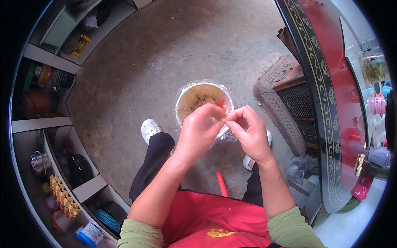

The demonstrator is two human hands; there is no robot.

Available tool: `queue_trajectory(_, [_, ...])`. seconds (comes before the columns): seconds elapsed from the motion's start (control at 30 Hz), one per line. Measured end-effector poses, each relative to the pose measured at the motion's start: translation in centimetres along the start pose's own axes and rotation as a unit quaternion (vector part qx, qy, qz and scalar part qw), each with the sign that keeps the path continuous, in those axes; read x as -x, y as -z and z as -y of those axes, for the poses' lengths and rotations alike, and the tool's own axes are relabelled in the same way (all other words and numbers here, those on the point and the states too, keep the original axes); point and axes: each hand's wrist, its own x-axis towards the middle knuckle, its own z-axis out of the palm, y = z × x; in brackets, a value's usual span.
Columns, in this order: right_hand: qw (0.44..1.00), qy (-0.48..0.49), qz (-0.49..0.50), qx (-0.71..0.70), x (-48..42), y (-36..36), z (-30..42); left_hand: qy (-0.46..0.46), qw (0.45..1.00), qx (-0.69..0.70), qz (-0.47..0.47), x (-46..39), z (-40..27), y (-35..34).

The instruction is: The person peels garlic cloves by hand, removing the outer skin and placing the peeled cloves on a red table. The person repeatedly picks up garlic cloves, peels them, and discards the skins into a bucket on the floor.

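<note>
My left hand (200, 131) and my right hand (252, 133) meet fingertip to fingertip above a round bin. Between their thumbs and forefingers is a small pale yellowish piece (224, 119), too small and too covered to name. Directly below stands the waste bin (179, 104), its rim wrapped in a clear plastic liner bag (229, 136). Brown scraps (201, 101) and a red bit of wrapping (220, 103) lie inside it. My hands hide the bin's near side.
A table with a red top (335, 49) and black patterned edge curves along the right, above an ornate metal stove (263, 93). Small pale pieces (359, 165) lie on it. Left shelves hold an egg tray (63, 197) and pots (41, 162). A red rod (221, 184) shows below my hands.
</note>
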Motion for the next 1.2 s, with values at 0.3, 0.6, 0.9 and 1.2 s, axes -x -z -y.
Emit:
queue_trajectory(0.3, [0.972,-0.107,0.022,-0.208,0.0,0.2,0.3,0.155,0.964,0.214,0.030,-0.1,-0.8,0.5])
queue_trajectory(0.6, [0.968,-0.108,0.000,-0.226,-0.1,0.1,0.4,0.219,0.873,0.433,0.039,-0.2,0.2,0.6])
queue_trajectory(0.9, [0.975,-0.078,-0.027,-0.206,0.0,-0.5,1.3,0.208,0.897,0.388,0.036,-0.2,0.0,0.5])
queue_trajectory(1.2, [0.981,-0.074,-0.025,-0.176,0.1,-0.6,0.8,0.155,0.956,0.247,0.002,0.0,-0.8,-0.1])
